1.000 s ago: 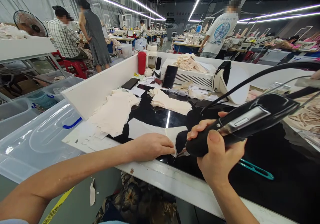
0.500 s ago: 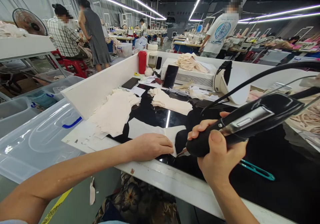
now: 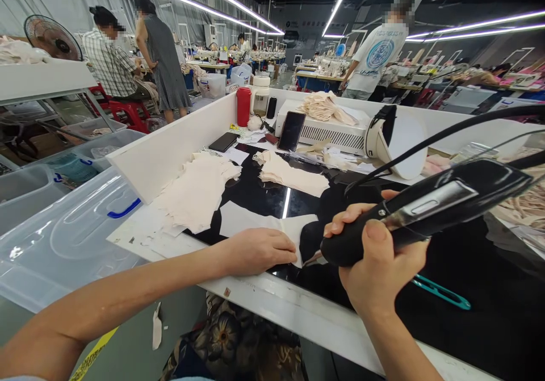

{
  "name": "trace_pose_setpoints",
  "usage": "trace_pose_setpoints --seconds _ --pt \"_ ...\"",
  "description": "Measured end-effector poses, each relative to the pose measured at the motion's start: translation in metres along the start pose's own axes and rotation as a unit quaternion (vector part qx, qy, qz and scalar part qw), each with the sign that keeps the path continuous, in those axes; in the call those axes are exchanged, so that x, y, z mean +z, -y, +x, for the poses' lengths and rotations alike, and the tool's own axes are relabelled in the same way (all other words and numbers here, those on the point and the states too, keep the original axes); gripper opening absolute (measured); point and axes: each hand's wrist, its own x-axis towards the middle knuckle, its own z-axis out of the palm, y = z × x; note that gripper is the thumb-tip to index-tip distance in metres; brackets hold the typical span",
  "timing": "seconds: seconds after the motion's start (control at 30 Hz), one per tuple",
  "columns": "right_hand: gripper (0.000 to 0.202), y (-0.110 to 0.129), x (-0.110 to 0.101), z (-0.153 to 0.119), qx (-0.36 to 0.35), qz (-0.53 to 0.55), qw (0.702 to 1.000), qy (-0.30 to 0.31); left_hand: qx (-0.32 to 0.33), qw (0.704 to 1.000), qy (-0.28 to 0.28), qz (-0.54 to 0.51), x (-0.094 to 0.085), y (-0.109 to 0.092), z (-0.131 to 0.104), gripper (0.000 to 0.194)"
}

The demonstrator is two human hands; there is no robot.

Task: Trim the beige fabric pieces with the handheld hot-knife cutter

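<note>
A pale fabric piece (image 3: 244, 220) lies flat on the glossy black table surface (image 3: 264, 199). My left hand (image 3: 261, 251) rests over its near edge, fingers bent together with the tips on the cloth; whether they pinch it cannot be made out. My right hand (image 3: 378, 256) is wrapped round a black handheld tool (image 3: 443, 199) with a silver panel and a cable, its blunt end just right of the fabric. Two stacks of cream fabric pieces lie beyond, one at the left (image 3: 200, 191) and one in the middle (image 3: 293, 172).
A teal tool (image 3: 443, 292) lies right of my right hand. Behind are a phone (image 3: 292, 131), a red bottle (image 3: 243, 107), a white machine (image 3: 332, 131) and a white cone-shaped item (image 3: 404, 142). Clear plastic bins (image 3: 72, 227) stand left. Several people are farther back.
My right hand and the black tool have shifted slightly right, away from the fabric. My left hand stays in place on the cloth.
</note>
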Motion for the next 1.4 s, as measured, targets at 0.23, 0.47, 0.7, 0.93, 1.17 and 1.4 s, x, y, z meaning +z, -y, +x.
trace_pose_setpoints --seconds 0.23,0.47,0.7,0.93,1.17,1.4 --pt "0.054 -0.0027 -0.0008 0.0039 0.001 0.0 1.0 -0.004 0.011 0.999 -0.03 -0.001 0.0036 0.0018 -0.0002 0.033" --pt "0.05 -0.0022 0.0004 0.0017 -0.008 0.003 1.0 0.001 0.011 0.999 -0.042 -0.009 0.0047 0.0014 0.0 0.031" --pt "0.053 -0.004 0.0014 0.002 -0.003 0.0 1.0 -0.007 0.007 0.999 -0.041 -0.011 0.0038 0.0009 0.0001 0.032" --pt "0.052 -0.0037 0.0005 0.0017 -0.007 0.009 1.0 0.0 0.004 0.999 -0.041 -0.014 0.0035 0.0001 -0.0002 0.03" --pt "0.049 -0.0017 0.0007 0.0 -0.015 0.009 1.0 0.01 0.0 0.999 -0.041 -0.015 0.0038 -0.0004 -0.0011 0.031" --pt "0.055 -0.0048 0.0005 0.0001 -0.007 -0.009 1.0 0.002 -0.005 0.999 -0.034 -0.009 0.0036 -0.0005 -0.0008 0.032"
